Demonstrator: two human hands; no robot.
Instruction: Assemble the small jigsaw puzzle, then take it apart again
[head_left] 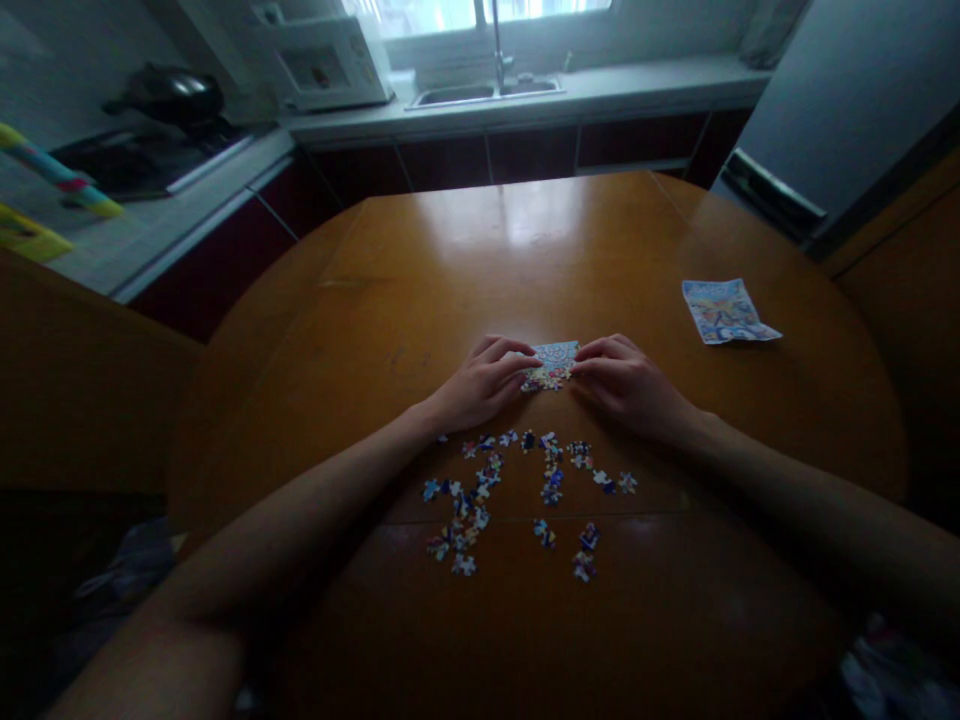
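Observation:
A partly joined jigsaw puzzle (556, 357), pale blue at its far side and multicoloured nearer me, lies on the wooden table between my hands. My left hand (491, 378) grips its left edge, fingers bent and resting over it. At the opposite edge, the thumb and fingers of my right hand (622, 375) are pinched together on the puzzle's right side. Whether a single loose piece is between those fingertips is too small to tell. Several loose jigsaw pieces (481, 495) are scattered nearer to me, with more in a column (553, 484) to their right.
A creased picture sheet (724, 312) lies on the right of the round-ended table (450, 270). Beyond the table are a counter with a sink (491, 94), a white microwave (330, 62) and a stove with a dark pan (176, 95). A fridge (847, 110) stands at right.

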